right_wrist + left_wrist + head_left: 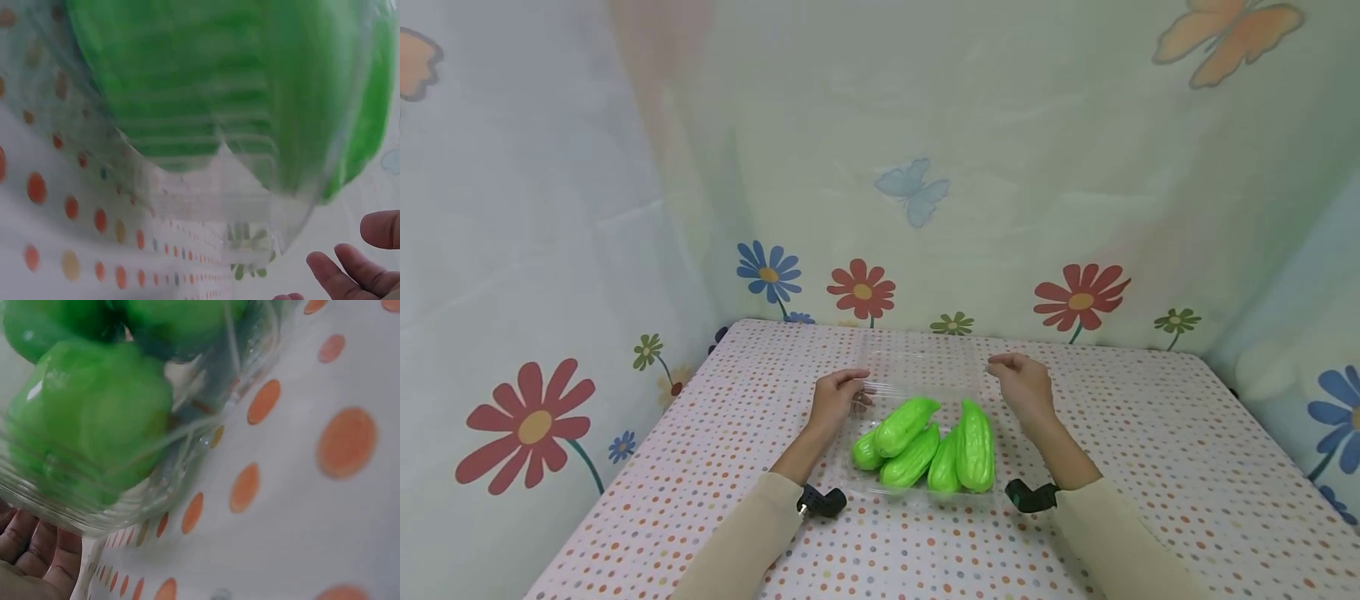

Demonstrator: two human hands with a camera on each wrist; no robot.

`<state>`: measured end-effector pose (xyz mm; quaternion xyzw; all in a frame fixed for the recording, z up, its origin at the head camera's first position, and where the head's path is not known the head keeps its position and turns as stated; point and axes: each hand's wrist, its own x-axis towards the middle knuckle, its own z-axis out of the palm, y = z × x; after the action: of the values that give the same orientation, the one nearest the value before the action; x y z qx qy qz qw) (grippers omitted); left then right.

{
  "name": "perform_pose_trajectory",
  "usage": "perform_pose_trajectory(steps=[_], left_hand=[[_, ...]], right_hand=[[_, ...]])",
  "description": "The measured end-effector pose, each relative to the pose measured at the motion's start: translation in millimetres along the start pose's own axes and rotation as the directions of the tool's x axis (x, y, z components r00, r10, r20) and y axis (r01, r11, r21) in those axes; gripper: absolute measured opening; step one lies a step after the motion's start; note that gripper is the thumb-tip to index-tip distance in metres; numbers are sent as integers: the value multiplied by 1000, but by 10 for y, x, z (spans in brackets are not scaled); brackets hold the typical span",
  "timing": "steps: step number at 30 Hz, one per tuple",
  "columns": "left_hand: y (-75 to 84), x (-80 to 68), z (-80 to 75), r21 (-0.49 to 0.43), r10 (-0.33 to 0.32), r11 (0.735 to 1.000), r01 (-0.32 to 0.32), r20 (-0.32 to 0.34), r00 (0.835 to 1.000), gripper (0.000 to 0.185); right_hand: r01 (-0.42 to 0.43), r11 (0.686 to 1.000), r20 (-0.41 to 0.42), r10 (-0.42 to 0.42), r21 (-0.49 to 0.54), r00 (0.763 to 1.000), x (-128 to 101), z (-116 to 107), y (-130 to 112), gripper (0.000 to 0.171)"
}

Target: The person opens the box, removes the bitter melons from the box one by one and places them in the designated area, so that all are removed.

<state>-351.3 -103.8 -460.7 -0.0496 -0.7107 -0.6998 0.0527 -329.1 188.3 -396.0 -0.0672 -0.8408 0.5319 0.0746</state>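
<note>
A clear plastic box (857,483) lies on the dotted tablecloth with its clear lid (925,367) folded open toward the back. Several bright green ridged gourds (925,446) fill it; they loom large in both wrist views (94,419) (250,94). My left hand (838,396) pinches the lid's left edge, and its curled fingers (37,550) show under the box wall. My right hand (1018,379) hovers at the lid's right corner, fingers (344,272) and thumb apart with nothing between them.
The table (1150,433) carries a white cloth with coloured dots. Flower-and-butterfly curtains (550,250) close it in at the back and on both sides. Black wrist cameras (823,502) (1030,497) sit just above the cloth beside the box.
</note>
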Motion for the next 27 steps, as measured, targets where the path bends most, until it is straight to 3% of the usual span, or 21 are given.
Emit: perform_pose_trajectory(steps=[6,15,27], left_hand=[[-49,4,-67,-15,7,1000,-7,-15,1000,31],[-32,0,4,-16,12,1000,-13,-5,1000,32],[-33,8,-9,0,22,1000,-22,-10,1000,32]], right_hand=[[37,999,23,-37,0,999,-86,150,12,34],[24,1000,65,-23,-11,998,-268,136,42,35],[51,997,62,-47,-60,997,-453,156,15,32]])
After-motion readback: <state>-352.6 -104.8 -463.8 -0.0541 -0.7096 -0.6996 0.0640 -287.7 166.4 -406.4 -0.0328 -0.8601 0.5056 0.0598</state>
